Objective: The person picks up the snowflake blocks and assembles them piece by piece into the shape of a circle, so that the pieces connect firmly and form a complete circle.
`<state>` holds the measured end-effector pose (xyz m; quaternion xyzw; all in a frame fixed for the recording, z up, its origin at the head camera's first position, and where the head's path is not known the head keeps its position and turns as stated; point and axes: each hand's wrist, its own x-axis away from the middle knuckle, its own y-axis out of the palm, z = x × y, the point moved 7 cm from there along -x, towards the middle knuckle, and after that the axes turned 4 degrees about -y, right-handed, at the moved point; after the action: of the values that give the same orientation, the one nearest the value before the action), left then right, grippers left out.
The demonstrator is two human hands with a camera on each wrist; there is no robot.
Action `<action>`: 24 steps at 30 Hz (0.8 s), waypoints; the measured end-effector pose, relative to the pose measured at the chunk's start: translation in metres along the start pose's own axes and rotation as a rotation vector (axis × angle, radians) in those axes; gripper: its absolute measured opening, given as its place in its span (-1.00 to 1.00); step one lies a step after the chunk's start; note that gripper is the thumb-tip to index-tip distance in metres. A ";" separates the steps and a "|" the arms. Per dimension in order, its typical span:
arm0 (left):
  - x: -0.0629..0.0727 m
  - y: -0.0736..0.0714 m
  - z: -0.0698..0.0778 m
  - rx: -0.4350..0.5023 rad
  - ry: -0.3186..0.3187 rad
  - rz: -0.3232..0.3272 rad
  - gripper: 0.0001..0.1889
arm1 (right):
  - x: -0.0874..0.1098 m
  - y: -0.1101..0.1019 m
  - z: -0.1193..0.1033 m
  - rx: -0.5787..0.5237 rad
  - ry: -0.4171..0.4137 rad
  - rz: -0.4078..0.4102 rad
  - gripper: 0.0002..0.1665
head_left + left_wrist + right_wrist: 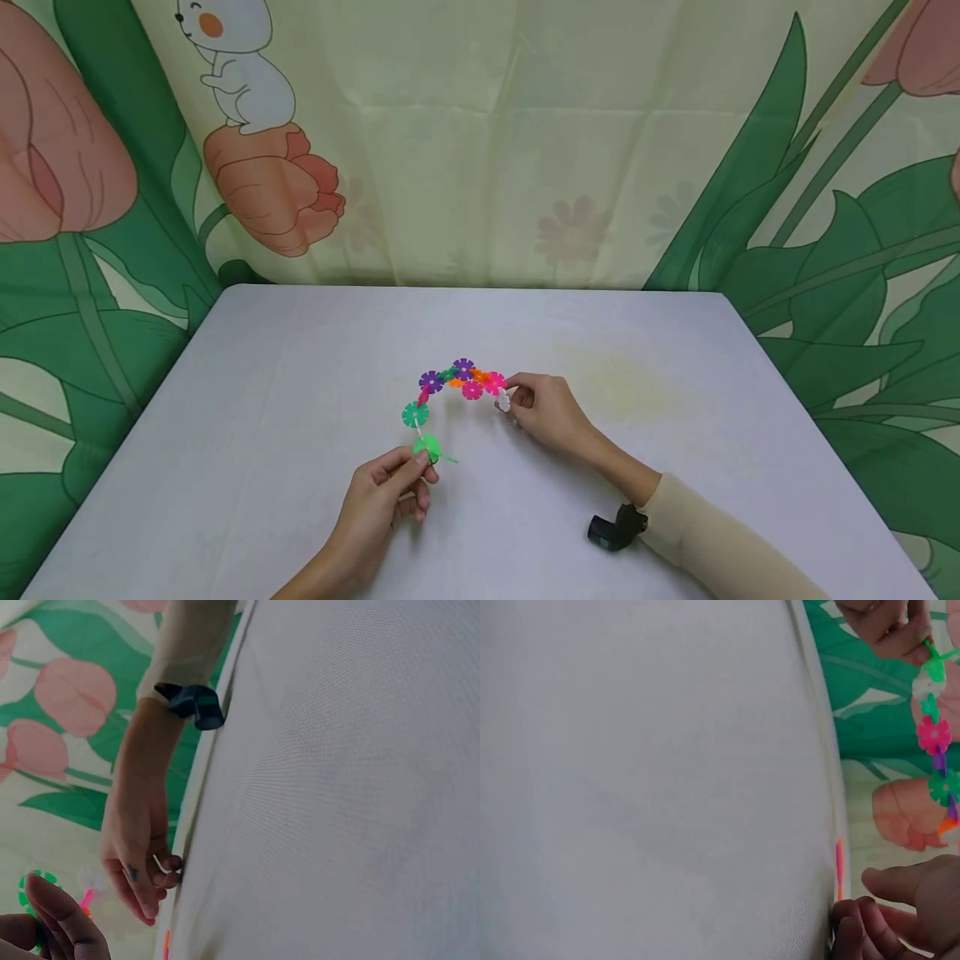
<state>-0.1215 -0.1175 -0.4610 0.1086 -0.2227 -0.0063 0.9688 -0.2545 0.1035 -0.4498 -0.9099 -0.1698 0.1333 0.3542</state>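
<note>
Arching in midair, a chain of flower-shaped discs [462, 368] was held up above the white counter [225, 500]. The left hand [386, 498] pinched a green disc [427, 447] at one end between thumb and finger, while the right hand [553, 414] had its fingers closed on a white disc [503, 402] at the other, presumably so the person could steer both ends. A black device [617, 528] sat by the right wrist; a tulip-printed cloth [450, 167] hung behind.
</note>
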 end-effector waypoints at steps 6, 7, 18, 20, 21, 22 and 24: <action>-0.001 0.003 0.001 -0.003 0.000 -0.033 -0.69 | -0.022 0.005 0.021 -0.099 0.154 -0.030 -0.46; -0.001 0.004 0.001 -0.005 0.004 -0.041 -0.70 | -0.025 0.005 0.023 -0.112 0.178 -0.039 -0.44; -0.002 0.004 0.003 -0.036 0.017 -0.049 -0.69 | -0.036 0.010 0.030 -0.121 0.230 -0.115 -0.40; -0.003 0.004 0.003 -0.040 0.020 -0.045 -0.67 | -0.037 0.010 0.030 -0.124 0.222 -0.108 -0.42; -0.003 0.004 0.002 -0.038 0.021 -0.045 -0.67 | -0.038 0.009 0.030 -0.127 0.220 -0.103 -0.46; -0.004 0.004 0.002 -0.038 0.023 -0.044 -0.67 | -0.038 0.009 0.030 -0.129 0.219 -0.098 -0.51; -0.004 0.005 0.002 -0.038 0.028 -0.045 -0.67 | -0.038 0.008 0.031 -0.142 0.229 -0.092 -0.59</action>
<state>-0.1264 -0.1132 -0.4600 0.0954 -0.2065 -0.0309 0.9733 -0.2983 0.1014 -0.4722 -0.9332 -0.1788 0.0001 0.3118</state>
